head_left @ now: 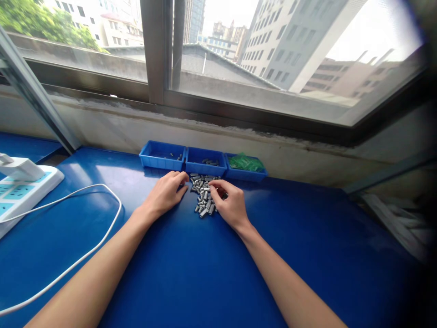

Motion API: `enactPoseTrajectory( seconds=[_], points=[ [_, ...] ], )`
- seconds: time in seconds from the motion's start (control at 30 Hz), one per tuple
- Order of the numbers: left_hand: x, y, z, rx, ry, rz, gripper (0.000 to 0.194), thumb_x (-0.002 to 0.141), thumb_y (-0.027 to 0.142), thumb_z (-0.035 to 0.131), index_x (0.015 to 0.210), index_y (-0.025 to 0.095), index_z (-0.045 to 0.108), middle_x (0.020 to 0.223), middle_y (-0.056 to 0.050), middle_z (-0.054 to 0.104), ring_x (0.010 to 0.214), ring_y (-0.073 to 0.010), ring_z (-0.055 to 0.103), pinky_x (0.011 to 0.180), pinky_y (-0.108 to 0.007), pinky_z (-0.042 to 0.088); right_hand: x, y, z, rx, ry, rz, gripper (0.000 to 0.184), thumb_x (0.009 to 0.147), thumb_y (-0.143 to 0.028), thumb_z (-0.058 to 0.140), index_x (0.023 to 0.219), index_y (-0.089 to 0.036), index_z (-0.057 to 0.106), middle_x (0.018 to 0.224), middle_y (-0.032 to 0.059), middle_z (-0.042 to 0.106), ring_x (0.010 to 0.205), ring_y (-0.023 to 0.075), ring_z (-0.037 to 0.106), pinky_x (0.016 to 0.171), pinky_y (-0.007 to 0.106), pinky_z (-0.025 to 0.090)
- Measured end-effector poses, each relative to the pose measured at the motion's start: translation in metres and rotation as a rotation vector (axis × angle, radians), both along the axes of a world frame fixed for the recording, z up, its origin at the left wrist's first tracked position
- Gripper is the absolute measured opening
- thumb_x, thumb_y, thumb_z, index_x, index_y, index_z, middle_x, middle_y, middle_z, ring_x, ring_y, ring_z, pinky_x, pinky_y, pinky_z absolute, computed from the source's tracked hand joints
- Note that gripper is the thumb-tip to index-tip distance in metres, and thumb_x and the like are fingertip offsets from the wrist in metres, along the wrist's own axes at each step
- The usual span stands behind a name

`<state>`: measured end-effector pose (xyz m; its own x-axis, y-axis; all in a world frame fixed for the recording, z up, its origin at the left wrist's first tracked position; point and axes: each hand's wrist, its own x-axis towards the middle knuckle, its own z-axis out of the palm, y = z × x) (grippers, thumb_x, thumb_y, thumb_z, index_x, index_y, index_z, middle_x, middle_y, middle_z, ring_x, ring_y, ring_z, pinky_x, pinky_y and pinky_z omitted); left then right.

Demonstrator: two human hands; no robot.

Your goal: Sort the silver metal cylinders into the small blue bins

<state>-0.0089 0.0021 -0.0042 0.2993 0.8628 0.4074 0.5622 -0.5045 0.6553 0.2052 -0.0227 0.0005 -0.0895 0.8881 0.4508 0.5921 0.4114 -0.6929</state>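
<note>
A heap of small grey metal cylinders [202, 193] lies on the blue table [191, 269], just in front of three blue trays. My left hand [166, 192] rests on the table at the heap's left edge, fingers curled loosely with the tips near the pieces. My right hand [230, 203] sits on the heap's right side, thumb and fingers pinched together over the pieces; what they hold is too small to make out.
The left tray [150, 159] holds a few small parts, the middle tray [196, 165] a few grey pieces, the right tray [235, 173] green parts. A white power strip [20, 191] and its white cable [102, 228] lie at left. A window wall rises behind.
</note>
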Motion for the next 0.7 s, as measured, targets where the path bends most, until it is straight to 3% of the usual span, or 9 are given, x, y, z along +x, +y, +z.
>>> enactPoseTrajectory(
  seconds=[0.17,0.3,0.47,0.7],
  points=[
    [0.008,-0.001,0.006,-0.169,-0.388,0.071,0.017,0.085,0.032,0.066,0.097,0.021,0.072,0.080,-0.004,0.069,0.075,-0.0186,0.061,0.071,-0.028,0.043,0.000,0.001,0.000,0.000,-0.008,0.000,0.017,0.089,-0.027,0.056,0.092,-0.019,0.071,0.084,0.0037,0.073,0.064,0.0154,0.061,0.063,0.027,0.049],
    [0.011,-0.001,0.010,-0.442,-0.645,-0.019,0.032,0.082,0.042,0.069,0.102,0.018,0.074,0.081,-0.006,0.071,0.077,-0.0178,0.064,0.072,-0.027,0.046,0.000,0.001,0.000,0.004,-0.004,0.001,0.016,0.088,-0.027,0.057,0.090,-0.019,0.071,0.082,0.0031,0.073,0.062,0.0150,0.061,0.062,0.027,0.049],
    [0.011,-0.001,0.010,-0.656,-0.854,-0.068,0.037,0.074,0.044,0.078,0.095,0.013,0.075,0.082,-0.008,0.071,0.071,-0.0123,0.061,0.069,-0.023,0.046,0.000,0.001,-0.001,-0.006,-0.002,0.008,0.016,0.088,-0.028,0.057,0.090,-0.020,0.071,0.083,0.0033,0.073,0.063,0.0157,0.062,0.062,0.028,0.049],
    [0.009,0.004,0.012,-0.677,-1.132,0.100,0.038,0.067,0.039,0.085,0.094,0.014,0.074,0.081,-0.005,0.070,0.069,-0.0087,0.065,0.066,-0.018,0.049,0.001,0.001,-0.002,-0.010,0.005,0.009,0.015,0.088,-0.027,0.058,0.090,-0.019,0.071,0.081,0.0023,0.072,0.063,0.0148,0.061,0.062,0.027,0.048]
  ],
)
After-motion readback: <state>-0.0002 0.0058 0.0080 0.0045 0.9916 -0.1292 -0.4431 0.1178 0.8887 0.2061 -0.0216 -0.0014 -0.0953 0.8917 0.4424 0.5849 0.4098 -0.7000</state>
